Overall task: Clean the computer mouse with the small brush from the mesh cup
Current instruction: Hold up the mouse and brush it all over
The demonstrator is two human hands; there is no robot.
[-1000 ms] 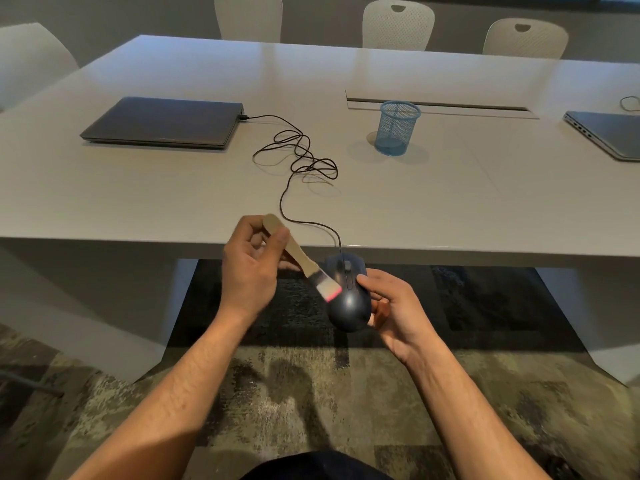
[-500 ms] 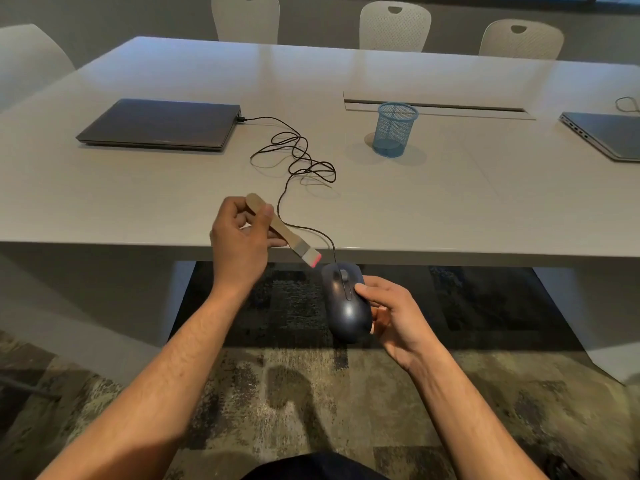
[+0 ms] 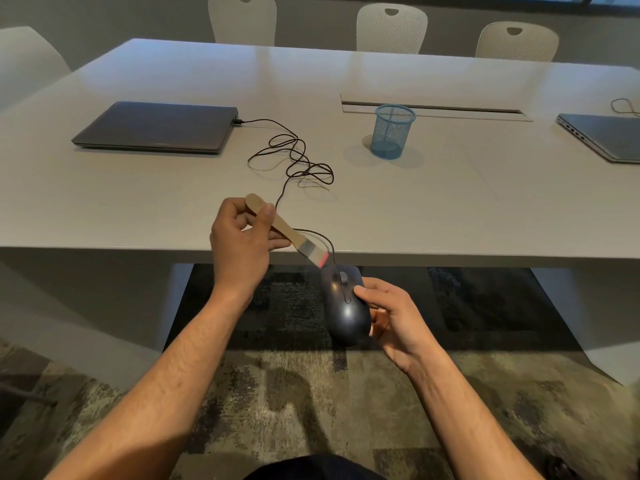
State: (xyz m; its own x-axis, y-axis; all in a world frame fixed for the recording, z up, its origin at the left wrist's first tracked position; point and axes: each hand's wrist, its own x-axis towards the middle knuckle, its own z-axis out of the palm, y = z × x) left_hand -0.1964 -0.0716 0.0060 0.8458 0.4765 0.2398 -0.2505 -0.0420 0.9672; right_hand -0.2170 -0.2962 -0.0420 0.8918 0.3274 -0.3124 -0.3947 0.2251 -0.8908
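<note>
left hand [image 3: 239,244] grip pinches the brush [image 3: 294,237], right hand [image 3: 391,313] grip clamps the mouse [image 3: 344,306] off the desk [image 3: 415,209]; taut cable [image 3: 294,157] could probably yank it loose.

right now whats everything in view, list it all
table: 1, white, across the frame
laptops: 2, dark grey, closed; far left and right edge
mesh cup: 1, blue, table centre
cable: 1, black, tangled, left laptop to mouse
chairs: 4, white, three behind table, one far left
carpet: patterned, below
mouse: 1, dark, off table edge
brush: 1, wooden handle, pink-tipped bristles just above mouse
left hand: holds brush
right hand: holds mouse
</note>
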